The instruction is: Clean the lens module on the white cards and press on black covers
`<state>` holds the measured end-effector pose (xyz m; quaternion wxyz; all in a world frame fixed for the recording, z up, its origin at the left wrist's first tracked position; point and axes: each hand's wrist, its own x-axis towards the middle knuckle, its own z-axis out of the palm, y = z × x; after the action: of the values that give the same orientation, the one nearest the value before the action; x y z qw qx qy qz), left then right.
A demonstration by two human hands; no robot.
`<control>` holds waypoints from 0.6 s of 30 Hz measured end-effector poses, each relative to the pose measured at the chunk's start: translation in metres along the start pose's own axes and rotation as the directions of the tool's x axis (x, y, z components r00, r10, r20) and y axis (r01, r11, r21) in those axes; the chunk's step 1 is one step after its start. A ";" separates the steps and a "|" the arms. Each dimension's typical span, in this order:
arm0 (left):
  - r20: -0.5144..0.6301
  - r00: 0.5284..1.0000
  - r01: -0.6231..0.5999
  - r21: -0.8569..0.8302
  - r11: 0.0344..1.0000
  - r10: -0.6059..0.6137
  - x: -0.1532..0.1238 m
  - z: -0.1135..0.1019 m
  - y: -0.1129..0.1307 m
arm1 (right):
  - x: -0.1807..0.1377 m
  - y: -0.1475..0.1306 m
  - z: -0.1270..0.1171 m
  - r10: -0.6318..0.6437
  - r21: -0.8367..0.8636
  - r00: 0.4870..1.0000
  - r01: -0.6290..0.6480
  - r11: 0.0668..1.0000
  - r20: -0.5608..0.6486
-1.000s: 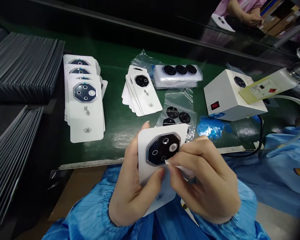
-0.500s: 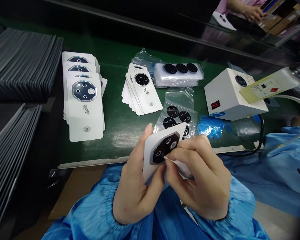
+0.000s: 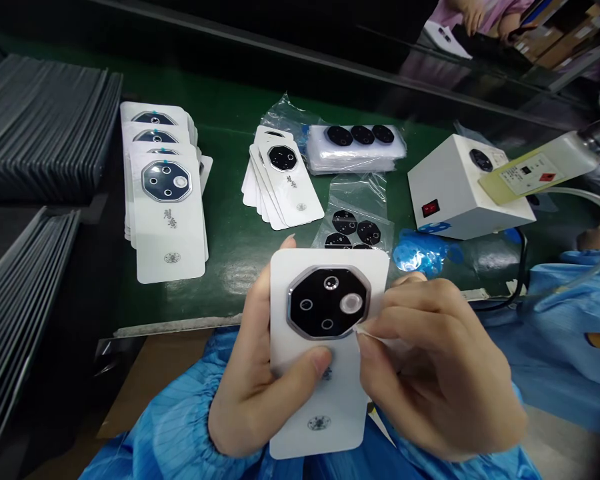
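Note:
My left hand grips a white phone back cover by its left side, thumb across the front and fingers behind. The cover faces me above my lap, its black octagonal camera plate with a silver rim at the top. Between the thumb and forefinger of my right hand is pinched a bit of white wipe. Its tip touches the lower right rim of the octagon. Most of the wipe is hidden inside my curled fingers.
White covers lie fanned in a left stack and a middle stack. Behind my hands are bagged black lens plates, a plastic-wrapped pack, blue film pieces, a white box and a bottle. Dark trays stand left.
My left hand has turned the cover from a steep tilt to face me squarely. The wipe in my right hand has shifted from the plate's face to its lower right rim.

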<state>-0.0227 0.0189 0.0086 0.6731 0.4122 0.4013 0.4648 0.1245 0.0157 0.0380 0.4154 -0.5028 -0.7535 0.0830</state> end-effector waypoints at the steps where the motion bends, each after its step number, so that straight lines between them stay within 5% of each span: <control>1: 0.004 1.000 0.005 -0.017 1.000 -0.004 0.000 0.000 0.001 | -0.001 0.000 0.000 0.001 0.024 1.000 -0.001 1.000 -0.015; 9: 0.033 0.998 0.052 -0.120 0.991 -0.049 0.000 0.001 0.005 | 0.004 0.002 -0.008 -0.070 0.022 0.991 0.068 0.997 0.113; 18: 0.051 0.995 0.091 -0.187 0.978 -0.083 -0.003 0.004 0.009 | 0.000 0.000 -0.003 -0.038 0.012 0.999 0.037 0.999 0.039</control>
<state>-0.0221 0.0170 0.0185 0.7373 0.3384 0.3582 0.4620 0.1269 0.0150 0.0397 0.4050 -0.4843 -0.7704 0.0894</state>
